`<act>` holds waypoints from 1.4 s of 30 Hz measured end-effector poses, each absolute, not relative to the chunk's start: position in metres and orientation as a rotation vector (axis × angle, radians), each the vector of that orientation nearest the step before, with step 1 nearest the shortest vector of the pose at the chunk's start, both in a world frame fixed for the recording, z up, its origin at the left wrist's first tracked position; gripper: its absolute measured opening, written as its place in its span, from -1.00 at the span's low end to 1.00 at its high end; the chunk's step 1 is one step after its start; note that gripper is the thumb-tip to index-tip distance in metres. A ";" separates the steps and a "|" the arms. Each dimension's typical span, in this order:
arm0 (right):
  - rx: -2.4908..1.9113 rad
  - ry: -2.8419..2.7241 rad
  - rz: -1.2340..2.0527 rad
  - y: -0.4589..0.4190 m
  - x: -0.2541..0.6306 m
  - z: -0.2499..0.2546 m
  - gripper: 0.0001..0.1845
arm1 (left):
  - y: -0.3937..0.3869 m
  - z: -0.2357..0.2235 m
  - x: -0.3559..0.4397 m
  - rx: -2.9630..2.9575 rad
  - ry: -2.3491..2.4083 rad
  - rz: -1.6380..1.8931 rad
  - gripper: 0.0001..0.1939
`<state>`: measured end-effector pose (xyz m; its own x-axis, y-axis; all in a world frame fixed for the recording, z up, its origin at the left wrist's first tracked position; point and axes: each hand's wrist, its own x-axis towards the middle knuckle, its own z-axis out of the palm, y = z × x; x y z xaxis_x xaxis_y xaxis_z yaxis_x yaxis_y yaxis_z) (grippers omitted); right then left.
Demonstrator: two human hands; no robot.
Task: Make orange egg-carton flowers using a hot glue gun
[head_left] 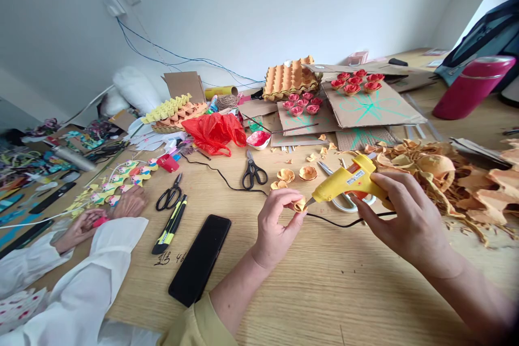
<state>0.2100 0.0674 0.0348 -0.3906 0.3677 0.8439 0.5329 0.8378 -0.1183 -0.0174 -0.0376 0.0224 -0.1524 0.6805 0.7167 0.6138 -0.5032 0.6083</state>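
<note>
1. Here our left hand (279, 221) pinches the small orange cup (299, 204) above the table (324, 292), seemingly to steady it.
2. Our right hand (409, 219) grips the yellow glue gun (344, 179), slanted, presumably so the nozzle (311, 201) meets the cup.

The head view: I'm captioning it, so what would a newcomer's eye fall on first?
Likely the bright yellow plastic glue gun in the right hand, its tip at a small curled orange piece in the left hand. Next, the crumpled red plastic bag behind, left of centre, and the magenta cylindrical bottle near the right edge.
</note>
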 end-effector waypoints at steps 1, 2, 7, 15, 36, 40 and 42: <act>-0.651 -2.014 -0.227 0.067 0.210 0.036 -0.43 | -0.038 0.022 -0.017 2.005 1.535 1.768 -0.75; -0.643 -2.008 -0.241 0.068 0.210 0.036 -0.43 | -0.037 0.022 -0.017 2.002 1.535 1.769 -0.75; -0.623 -2.004 -0.267 0.069 0.211 0.037 -0.43 | -0.038 0.022 -0.017 2.004 1.551 1.770 -0.76; -0.615 -1.999 -0.285 0.069 0.211 0.036 -0.43 | -0.038 0.024 -0.018 2.039 1.558 1.762 -0.75; -0.758 -1.928 -0.029 0.072 0.209 0.030 -0.54 | -0.037 0.026 -0.014 1.940 1.639 1.780 -0.71; -0.988 -1.917 0.295 0.074 0.209 0.026 -0.58 | -0.037 0.027 -0.015 1.735 1.702 1.731 -0.72; -1.118 -1.891 0.424 0.077 0.210 0.024 -0.52 | -0.036 0.026 -0.015 1.620 1.715 1.698 -0.74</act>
